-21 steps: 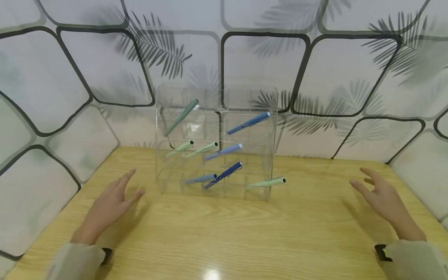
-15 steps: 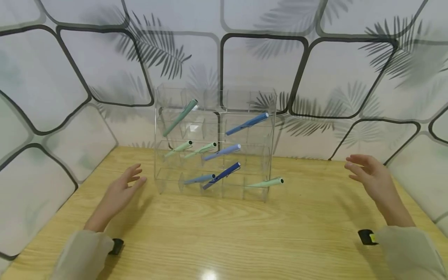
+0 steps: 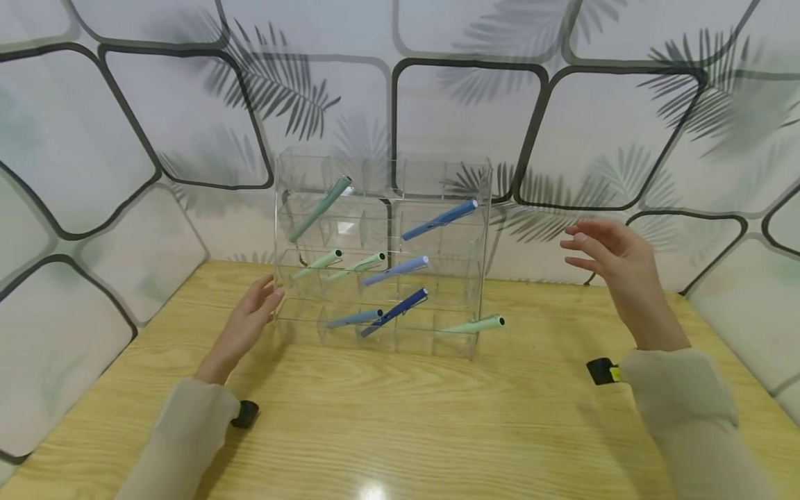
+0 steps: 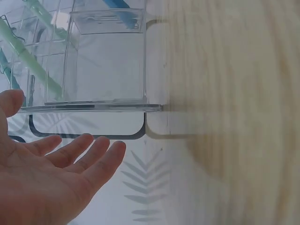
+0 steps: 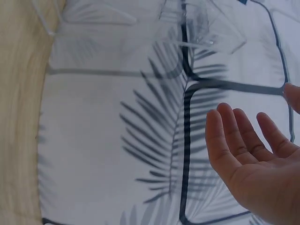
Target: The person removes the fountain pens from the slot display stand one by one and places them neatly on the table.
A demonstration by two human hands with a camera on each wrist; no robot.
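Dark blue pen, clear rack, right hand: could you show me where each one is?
Dark blue pen [image 3: 395,313], head view: middle of its barrel.
Clear rack [image 4: 103,108], left wrist view: edge of its side panel.
Right hand [image 3: 619,267], head view: middle of the hand.

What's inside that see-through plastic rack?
Inside the clear plastic, tiered rack: one slim teal pen, three pale green pens, one lavender pen and three blue pens. It covers little, being see-through, but I can't make out how far down each reaches.

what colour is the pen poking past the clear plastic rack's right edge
That slim pen is pale green with a black end; the head view shows it best.
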